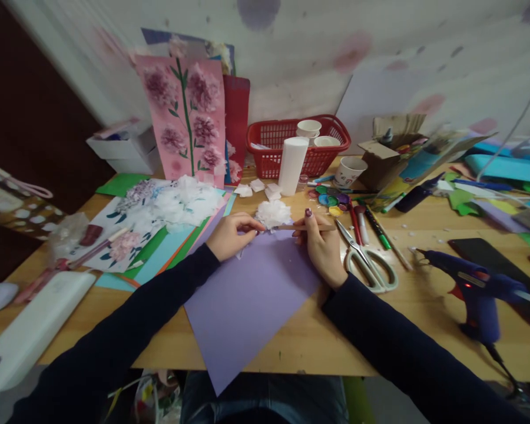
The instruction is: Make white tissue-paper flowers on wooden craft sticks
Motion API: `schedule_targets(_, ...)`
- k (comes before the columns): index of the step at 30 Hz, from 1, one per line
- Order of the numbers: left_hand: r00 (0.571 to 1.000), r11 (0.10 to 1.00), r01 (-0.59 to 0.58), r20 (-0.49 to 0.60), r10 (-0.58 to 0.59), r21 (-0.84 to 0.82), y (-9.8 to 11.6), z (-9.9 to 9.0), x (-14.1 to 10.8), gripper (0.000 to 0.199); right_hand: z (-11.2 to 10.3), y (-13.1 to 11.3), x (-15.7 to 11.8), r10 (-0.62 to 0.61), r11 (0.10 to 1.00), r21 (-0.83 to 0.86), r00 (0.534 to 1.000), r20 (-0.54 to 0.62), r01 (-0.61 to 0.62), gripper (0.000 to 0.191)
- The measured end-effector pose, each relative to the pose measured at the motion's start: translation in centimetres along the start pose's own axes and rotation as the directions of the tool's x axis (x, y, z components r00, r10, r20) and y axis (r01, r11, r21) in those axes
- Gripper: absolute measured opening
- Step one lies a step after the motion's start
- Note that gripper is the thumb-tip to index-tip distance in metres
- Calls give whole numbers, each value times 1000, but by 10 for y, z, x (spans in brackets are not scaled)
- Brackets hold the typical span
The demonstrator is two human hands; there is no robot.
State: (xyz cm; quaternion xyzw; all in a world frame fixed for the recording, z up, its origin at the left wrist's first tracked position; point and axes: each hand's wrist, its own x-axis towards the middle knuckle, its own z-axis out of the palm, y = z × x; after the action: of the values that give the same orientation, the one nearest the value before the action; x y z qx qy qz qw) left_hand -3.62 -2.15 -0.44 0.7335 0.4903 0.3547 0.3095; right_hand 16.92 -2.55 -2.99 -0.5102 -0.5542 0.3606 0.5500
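My right hand (318,241) grips a thin brown stick (325,227) that points left, toward a white tissue flower (272,214). The flower rests at the far edge of a purple sheet (247,300), which hangs over the table's front edge. My left hand (234,234) is at the flower's lower left, thumb and fingertips brought together near the stick's tip. What those fingertips hold, if anything, is too small to make out.
Scissors (366,259) lie right of my right hand, with a glue gun (472,282) farther right. Behind stand a white paper roll (293,166) and a red basket (265,162). White tissue flowers (189,203) lie at the left.
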Motion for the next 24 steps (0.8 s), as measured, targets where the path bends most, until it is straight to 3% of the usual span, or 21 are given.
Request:
schedule_targets(12, 990, 958, -122, -38, 136, 259, -8, 17, 14, 30, 1, -4, 1, 41, 998, 44, 997, -58, -39, 48)
schedule_targets(16, 988, 954, -135, -35, 149, 267, -12, 18, 16, 28, 0, -8, -5, -21, 1000, 3, 995, -95, 21, 49)
schedule_targets(24, 989, 958, -120, -47, 137, 260, -11, 19, 15, 27, 5, -3, -13, -258, 922, -258, 955, 146, 288, 40)
